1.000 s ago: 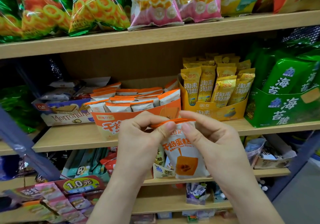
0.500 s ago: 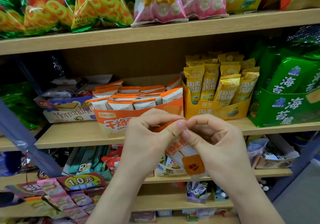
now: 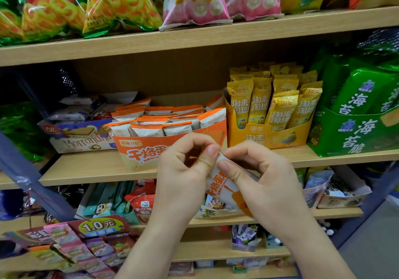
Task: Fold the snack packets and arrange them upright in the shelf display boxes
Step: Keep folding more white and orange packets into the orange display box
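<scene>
Pinching the packet (image 3: 218, 184) top edge, left hand (image 3: 183, 170) meets right hand (image 3: 266, 178).

The left hand (image 3: 183, 170) and right hand (image 3: 265, 179) are bare, the forearms (image 3: 151, 246) behind the fingers (image 3: 235, 172) bare too; the thumbnails (image 3: 212, 150) are short and plain.

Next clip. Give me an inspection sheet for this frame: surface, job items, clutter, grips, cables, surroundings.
Surface: wooden shelf board.
Job's things: orange-white snack packet held in front of the orange display box; packets stand upright inside it.
Clutter: wafer box at left, loose packets in it.
Grips: left grip and right grip both pinch the packet's top edge.
Cables: nothing seen.
Surroundings: yellow display box, green display box to the right; snack bags on shelf above.
</scene>
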`<state>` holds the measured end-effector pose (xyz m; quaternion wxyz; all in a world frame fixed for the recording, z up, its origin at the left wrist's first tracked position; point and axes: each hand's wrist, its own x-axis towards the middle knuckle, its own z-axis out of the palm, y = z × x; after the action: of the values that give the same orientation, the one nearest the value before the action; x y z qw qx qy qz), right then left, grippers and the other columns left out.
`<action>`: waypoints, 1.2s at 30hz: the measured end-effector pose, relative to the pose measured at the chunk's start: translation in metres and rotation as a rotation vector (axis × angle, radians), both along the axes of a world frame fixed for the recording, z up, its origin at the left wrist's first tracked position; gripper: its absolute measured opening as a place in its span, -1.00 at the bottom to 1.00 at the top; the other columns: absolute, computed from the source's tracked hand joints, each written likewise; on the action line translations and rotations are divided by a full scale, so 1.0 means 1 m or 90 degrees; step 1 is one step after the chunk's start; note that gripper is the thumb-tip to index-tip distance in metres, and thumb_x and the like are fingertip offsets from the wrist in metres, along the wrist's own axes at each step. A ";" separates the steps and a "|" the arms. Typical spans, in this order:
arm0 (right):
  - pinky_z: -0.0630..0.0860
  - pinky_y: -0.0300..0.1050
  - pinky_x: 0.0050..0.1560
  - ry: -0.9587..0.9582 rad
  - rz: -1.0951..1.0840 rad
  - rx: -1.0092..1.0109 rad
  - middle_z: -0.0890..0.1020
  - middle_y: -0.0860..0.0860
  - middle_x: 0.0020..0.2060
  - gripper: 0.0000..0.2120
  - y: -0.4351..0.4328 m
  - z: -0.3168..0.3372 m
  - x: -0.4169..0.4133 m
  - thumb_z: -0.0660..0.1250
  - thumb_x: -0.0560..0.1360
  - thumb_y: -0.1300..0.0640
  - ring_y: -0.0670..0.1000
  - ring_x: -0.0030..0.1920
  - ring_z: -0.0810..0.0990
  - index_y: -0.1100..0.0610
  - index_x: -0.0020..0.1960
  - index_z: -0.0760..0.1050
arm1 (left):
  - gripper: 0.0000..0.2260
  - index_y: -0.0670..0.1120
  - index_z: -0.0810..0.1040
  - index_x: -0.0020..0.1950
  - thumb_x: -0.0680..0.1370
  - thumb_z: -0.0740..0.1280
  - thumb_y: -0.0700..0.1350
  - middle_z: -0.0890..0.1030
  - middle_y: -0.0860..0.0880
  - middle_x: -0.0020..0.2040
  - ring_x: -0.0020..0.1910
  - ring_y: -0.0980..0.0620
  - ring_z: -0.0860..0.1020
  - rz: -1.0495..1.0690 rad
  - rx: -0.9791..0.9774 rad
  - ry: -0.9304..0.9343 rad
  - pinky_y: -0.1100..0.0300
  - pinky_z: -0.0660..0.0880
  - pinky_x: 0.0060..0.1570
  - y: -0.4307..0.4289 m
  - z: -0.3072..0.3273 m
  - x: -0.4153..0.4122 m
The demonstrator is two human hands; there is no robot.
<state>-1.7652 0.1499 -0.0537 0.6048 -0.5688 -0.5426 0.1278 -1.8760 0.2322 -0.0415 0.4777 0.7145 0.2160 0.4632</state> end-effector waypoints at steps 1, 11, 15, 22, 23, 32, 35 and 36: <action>0.57 -0.37 -0.20 -0.032 -0.014 -0.002 0.66 -0.15 -0.15 -0.92 0.000 -0.001 0.001 0.34 0.47 -0.03 -0.19 -0.05 0.64 -0.06 -0.07 0.57 | -0.92 0.00 0.61 -0.17 0.47 0.35 -0.02 0.63 -0.01 -0.19 -0.17 0.05 0.62 -0.003 -0.024 -0.015 0.19 0.61 -0.25 -0.001 0.000 0.000; 0.54 -0.18 -0.27 -0.451 -0.170 -0.001 0.65 -0.11 -0.16 -0.73 0.001 -0.004 0.005 0.16 0.55 -0.03 -0.08 -0.20 0.60 0.02 0.13 0.54 | -0.83 0.01 0.54 -0.17 0.58 0.24 -0.16 0.54 -0.02 -0.22 -0.23 0.08 0.50 0.060 -0.008 -0.055 0.22 0.47 -0.28 0.002 -0.010 0.003; 0.45 -0.11 -0.49 -0.484 -0.153 -0.091 0.57 -0.17 -0.29 -0.59 -0.006 -0.002 0.016 0.15 0.53 -0.12 -0.06 -0.39 0.50 -0.19 0.37 0.40 | -0.75 0.03 0.51 -0.17 0.64 0.17 -0.21 0.58 0.08 -0.20 -0.16 0.10 0.55 0.049 -0.109 -0.159 0.22 0.53 -0.17 0.017 -0.011 0.002; 0.46 -0.07 -0.46 -0.524 -0.237 -0.027 0.59 -0.04 -0.32 -0.62 -0.006 -0.004 0.025 0.13 0.53 0.01 0.08 -0.39 0.52 -0.03 0.24 0.60 | -0.75 0.02 0.62 0.02 0.52 0.26 -0.28 0.60 0.07 -0.01 0.08 0.05 0.55 0.011 0.227 0.030 0.31 0.51 -0.02 0.034 -0.003 -0.018; 0.46 -0.06 -0.46 -0.531 -0.244 -0.020 0.60 -0.03 -0.32 -0.62 -0.006 -0.004 0.026 0.13 0.53 0.04 0.08 -0.38 0.52 -0.02 0.24 0.60 | -0.78 -0.01 0.64 0.07 0.52 0.30 -0.24 0.59 0.07 0.02 0.10 0.04 0.54 0.023 0.311 0.084 0.33 0.50 0.00 0.035 -0.001 -0.020; 0.41 -0.11 -0.40 -0.564 -0.236 0.000 0.63 -0.04 -0.26 -0.65 -0.002 -0.004 0.026 0.16 0.54 0.03 0.06 -0.32 0.54 0.00 0.21 0.62 | -0.83 -0.17 0.69 0.03 0.52 0.34 -0.18 0.62 -0.04 -0.03 -0.03 0.09 0.57 0.142 0.565 0.156 0.31 0.53 -0.06 0.043 -0.007 -0.024; 0.47 -0.08 -0.39 -0.558 -0.228 0.011 0.66 -0.04 -0.22 -0.66 0.001 -0.004 0.025 0.19 0.53 0.00 0.05 -0.28 0.58 0.03 0.19 0.63 | -0.86 -0.17 0.70 0.01 0.51 0.37 -0.26 0.64 -0.05 -0.03 -0.02 0.05 0.59 0.160 0.556 0.146 0.23 0.56 -0.09 0.045 -0.008 -0.025; 0.50 -0.06 -0.38 -0.544 -0.226 0.019 0.67 -0.03 -0.20 -0.68 0.002 -0.005 0.025 0.23 0.53 -0.01 0.04 -0.27 0.59 0.04 0.17 0.64 | -0.85 -0.17 0.70 0.00 0.49 0.38 -0.29 0.64 -0.05 -0.03 -0.01 0.04 0.59 0.167 0.552 0.145 0.22 0.57 -0.10 0.045 -0.009 -0.026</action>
<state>-1.7398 0.1515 -0.0585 0.3476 -0.6461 -0.6390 -0.2311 -1.9018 0.2773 -0.0503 0.0458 0.8612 0.1424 0.4858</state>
